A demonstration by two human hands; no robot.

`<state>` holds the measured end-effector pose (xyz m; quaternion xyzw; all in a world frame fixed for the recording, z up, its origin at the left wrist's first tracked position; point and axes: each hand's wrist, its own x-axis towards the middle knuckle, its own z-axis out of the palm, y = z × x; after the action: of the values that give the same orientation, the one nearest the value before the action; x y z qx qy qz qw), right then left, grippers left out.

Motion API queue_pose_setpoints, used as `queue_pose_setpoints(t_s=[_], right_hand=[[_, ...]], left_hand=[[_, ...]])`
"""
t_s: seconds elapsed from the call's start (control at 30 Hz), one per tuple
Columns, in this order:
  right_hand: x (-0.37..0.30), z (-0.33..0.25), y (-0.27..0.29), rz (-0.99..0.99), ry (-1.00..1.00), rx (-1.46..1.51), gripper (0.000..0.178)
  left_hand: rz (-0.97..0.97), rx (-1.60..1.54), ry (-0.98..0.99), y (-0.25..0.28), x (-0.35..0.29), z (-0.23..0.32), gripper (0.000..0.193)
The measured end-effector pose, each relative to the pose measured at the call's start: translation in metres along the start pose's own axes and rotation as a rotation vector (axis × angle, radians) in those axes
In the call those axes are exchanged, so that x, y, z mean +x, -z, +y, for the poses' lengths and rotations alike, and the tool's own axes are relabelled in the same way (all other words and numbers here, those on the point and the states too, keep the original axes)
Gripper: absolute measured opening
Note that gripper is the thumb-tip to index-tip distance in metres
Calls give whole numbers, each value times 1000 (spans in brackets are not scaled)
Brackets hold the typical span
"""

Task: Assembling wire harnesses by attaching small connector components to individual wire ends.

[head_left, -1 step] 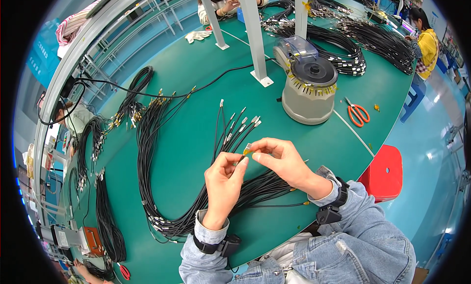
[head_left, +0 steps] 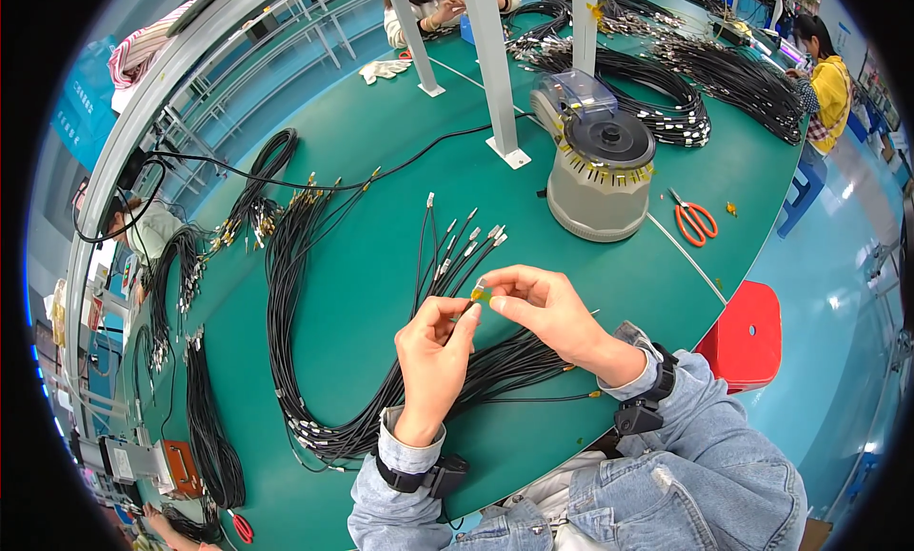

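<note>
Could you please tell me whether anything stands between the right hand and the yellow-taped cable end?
Nothing visible does: the left hand pinches the black cable below its yellow tape, and the right hand is right at that tape. The beige machine stands beyond both.

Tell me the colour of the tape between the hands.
The tape is yellow, best seen in the head view.

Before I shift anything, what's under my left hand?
Around your left hand, the black cable bundle shows on both sides, lying on the green table. The hand and denim sleeve cover the stretch between, so that's hidden.
</note>
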<state>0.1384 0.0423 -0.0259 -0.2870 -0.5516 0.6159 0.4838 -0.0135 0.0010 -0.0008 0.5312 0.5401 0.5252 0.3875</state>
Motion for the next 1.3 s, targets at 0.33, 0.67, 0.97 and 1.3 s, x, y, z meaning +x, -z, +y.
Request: queue_pose_setpoints(t_s=[0.33, 0.67, 0.97, 1.3], right_hand=[[-3, 3, -3, 5, 16, -2, 17], [-3, 2, -3, 53, 99, -88, 15], [-4, 3, -4, 68, 117, -74, 17], [-4, 5, -4, 89, 107, -51, 19]], left_hand=[[153, 337, -413, -5, -1, -7, 8], [140, 409, -474, -7, -1, -10, 6], [111, 448, -440, -8, -4, -10, 5], [33, 368, -298, -7, -6, -6, 10]])
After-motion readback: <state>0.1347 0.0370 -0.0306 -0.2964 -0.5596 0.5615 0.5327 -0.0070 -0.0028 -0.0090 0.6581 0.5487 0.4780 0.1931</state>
